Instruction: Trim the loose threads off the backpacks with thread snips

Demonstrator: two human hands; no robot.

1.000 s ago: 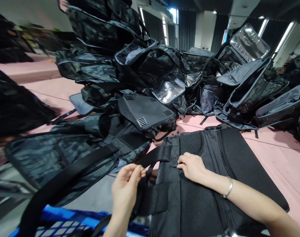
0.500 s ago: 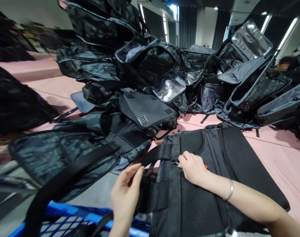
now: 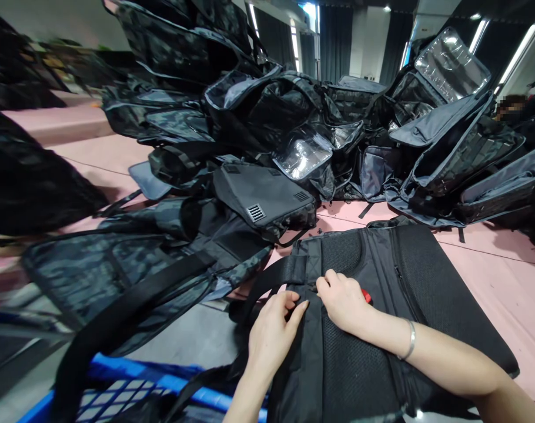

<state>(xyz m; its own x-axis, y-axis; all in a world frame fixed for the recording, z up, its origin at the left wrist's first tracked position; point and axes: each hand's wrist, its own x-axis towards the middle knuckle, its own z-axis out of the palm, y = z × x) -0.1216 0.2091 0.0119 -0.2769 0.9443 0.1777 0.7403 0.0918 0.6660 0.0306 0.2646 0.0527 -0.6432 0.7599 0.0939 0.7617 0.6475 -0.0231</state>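
Fingertips of the left hand (image 3: pixel 274 335) pressed flat on the dark webbing band of a black mesh-backed backpack (image 3: pixel 360 352), thumb and forefinger lightly parted, nothing gripped, seemingly to hold the fabric taut. Just right of them, almost touching, the right hand (image 3: pixel 344 302) curled loosely over the same seam, fingertips pinched at a small point there; whether anything is actually caught between them cannot be told. Tucked under that palm, a small red object (image 3: pixel 367 296), mostly hidden. On the wrist behind, a thin silver bangle (image 3: pixel 409 341). Beyond the fingertips, a broad black shoulder strap (image 3: pixel 130 305) trailing away to the left across a camouflage-patterned bag (image 3: pixel 95 276). Below the left wrist, the rim of a blue plastic crate (image 3: pixel 135 382). Farther out, past the knuckles, a heaped pile of dark open backpacks with clear plastic pockets (image 3: pixel 303 123) on a pink work surface (image 3: pixel 492 276).
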